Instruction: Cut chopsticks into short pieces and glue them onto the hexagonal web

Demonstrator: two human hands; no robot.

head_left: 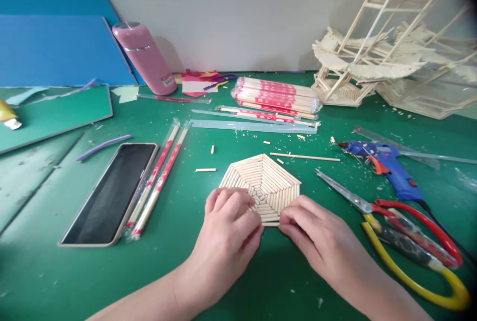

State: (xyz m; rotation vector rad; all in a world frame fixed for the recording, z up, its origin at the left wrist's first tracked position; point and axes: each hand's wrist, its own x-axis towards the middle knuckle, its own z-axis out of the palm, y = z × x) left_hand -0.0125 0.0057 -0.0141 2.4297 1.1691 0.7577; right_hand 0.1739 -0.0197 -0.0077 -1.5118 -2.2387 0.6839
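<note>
A many-sided panel of cut wooden sticks point(281, 182), laid in rings round a centre, lies flat on the green table. Along its near edge runs a short stick piece point(271, 224), with a thin gap between it and the row behind. My right hand point(316, 234) pinches the right end of that piece between thumb and fingers. My left hand point(231, 231) is closed at its left end, knuckles bent over the panel's near-left side. The left fingertips and part of the panel are hidden beneath that hand.
On the right lie a blue glue gun point(387, 162) and large scissors point(357, 199). A phone point(112, 197) and wrapped chopsticks point(164, 177) lie left. Behind are a chopstick bundle point(276, 95), glue sticks point(253, 126), a pink bottle point(145, 57) and a stick-built tower point(372, 57).
</note>
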